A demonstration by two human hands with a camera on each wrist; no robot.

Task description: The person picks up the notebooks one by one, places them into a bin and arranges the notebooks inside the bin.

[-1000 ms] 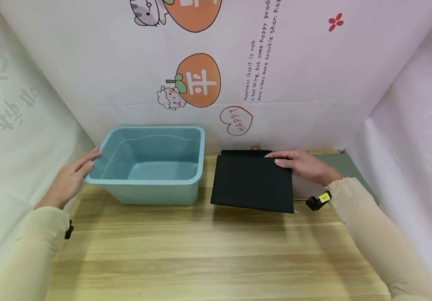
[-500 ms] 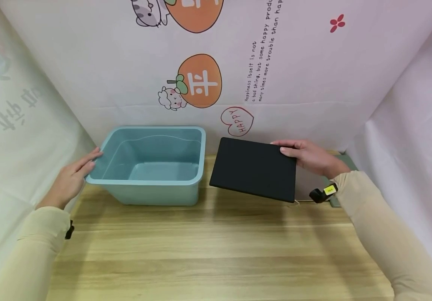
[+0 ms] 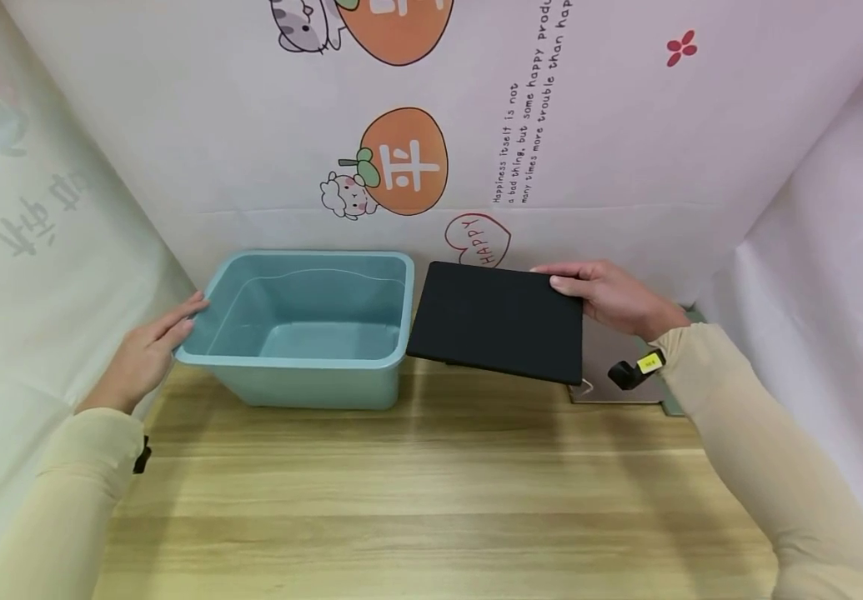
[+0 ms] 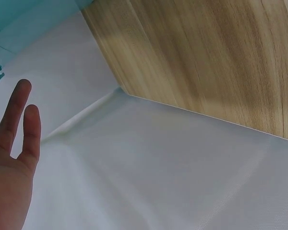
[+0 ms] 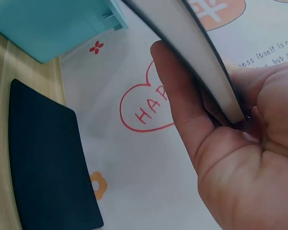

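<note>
In the head view my right hand [image 3: 614, 296] pinches a black notebook [image 3: 499, 321] by its right end, thumb on top and fingers beneath. The right wrist view shows its pale page block [image 5: 201, 52] between dark covers. It is held above the table, with its left edge close to the bin's right rim. A light ribbon hangs from its near right corner. My left hand [image 3: 142, 350] rests on the left rim of a blue-green plastic bin [image 3: 318, 385], fingers straight. In the left wrist view two fingers of the left hand [image 4: 12, 177] show extended.
A second black notebook-like item [image 5: 48, 158] lies on the wooden table [image 3: 401, 500], mostly hidden in the head view. Right of it lie a greyish-brown flat item [image 3: 614, 379] and a green one [image 3: 673, 407]. Printed white cloth [image 3: 589, 167] walls the back and sides.
My right hand has lifted the black notebook off the things at the right and carried it up and left toward the bin. My left hand stays on the rim.
</note>
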